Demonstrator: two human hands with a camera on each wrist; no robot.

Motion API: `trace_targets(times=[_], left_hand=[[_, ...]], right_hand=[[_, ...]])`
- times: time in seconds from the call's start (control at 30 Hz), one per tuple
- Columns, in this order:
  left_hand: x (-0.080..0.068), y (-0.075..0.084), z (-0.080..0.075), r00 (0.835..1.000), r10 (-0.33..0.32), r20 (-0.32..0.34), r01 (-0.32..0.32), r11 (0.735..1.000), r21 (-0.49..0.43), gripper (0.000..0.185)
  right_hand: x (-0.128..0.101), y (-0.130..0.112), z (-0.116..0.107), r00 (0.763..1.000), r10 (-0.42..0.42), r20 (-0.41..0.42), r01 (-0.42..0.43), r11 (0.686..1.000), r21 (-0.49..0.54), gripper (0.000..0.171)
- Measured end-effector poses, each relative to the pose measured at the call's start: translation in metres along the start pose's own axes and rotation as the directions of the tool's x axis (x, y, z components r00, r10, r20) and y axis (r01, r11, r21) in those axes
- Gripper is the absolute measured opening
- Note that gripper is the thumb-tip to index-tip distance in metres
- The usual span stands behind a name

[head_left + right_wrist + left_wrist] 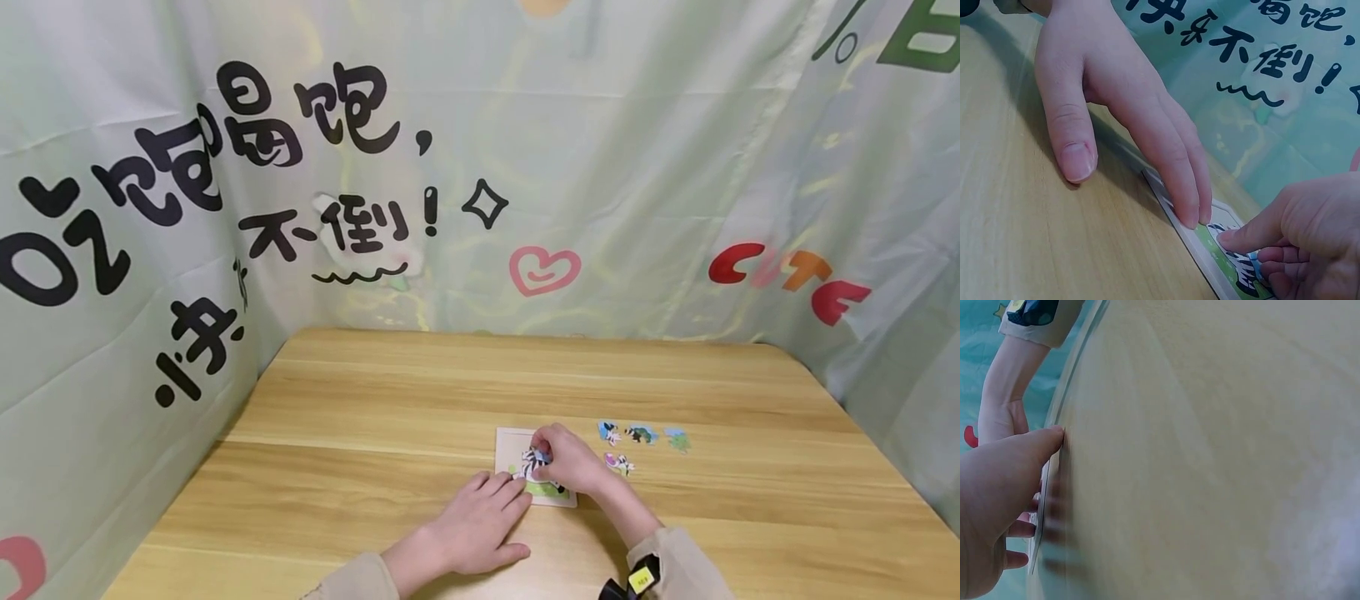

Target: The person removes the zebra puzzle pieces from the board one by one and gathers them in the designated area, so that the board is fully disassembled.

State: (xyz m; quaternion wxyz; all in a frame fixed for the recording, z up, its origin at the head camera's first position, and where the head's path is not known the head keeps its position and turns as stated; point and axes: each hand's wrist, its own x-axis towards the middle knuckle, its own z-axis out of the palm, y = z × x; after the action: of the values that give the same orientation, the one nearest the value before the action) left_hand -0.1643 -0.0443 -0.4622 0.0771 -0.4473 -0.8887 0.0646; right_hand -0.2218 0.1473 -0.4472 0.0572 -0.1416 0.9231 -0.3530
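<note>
The left hand (480, 521) lies flat with straight fingers pressing the near-left edge of the puzzle board (508, 446) on the counter (375, 433). The right hand (570, 458) pinches a zebra piece (536, 462) over the board, hiding most of it. Loose pieces (637, 433) lie just right, too small to make out.

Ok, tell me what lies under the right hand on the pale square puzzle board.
Under the right hand lies a black-and-white striped zebra puzzle piece on the pale square puzzle board, above a green strip. The hand covers the board's right part; anything else there is hidden.
</note>
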Motion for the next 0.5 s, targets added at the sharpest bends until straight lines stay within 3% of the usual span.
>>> trace_targets(times=[0.23,0.5], left_hand=[[-0.0004,-0.0012,0.0001,1.000,0.001,-0.004,-0.001,1.000,-0.011,0.066],[-0.0008,-0.0013,-0.0004,1.000,0.002,0.005,-0.002,1.000,-0.022,0.066]], right_hand=[[-0.0001,-0.0021,0.0001,1.000,0.012,-0.011,-0.013,1.000,-0.027,0.034],[-0.0002,-0.0006,0.0004,1.000,-0.022,-0.004,0.022,0.999,0.045,0.036]])
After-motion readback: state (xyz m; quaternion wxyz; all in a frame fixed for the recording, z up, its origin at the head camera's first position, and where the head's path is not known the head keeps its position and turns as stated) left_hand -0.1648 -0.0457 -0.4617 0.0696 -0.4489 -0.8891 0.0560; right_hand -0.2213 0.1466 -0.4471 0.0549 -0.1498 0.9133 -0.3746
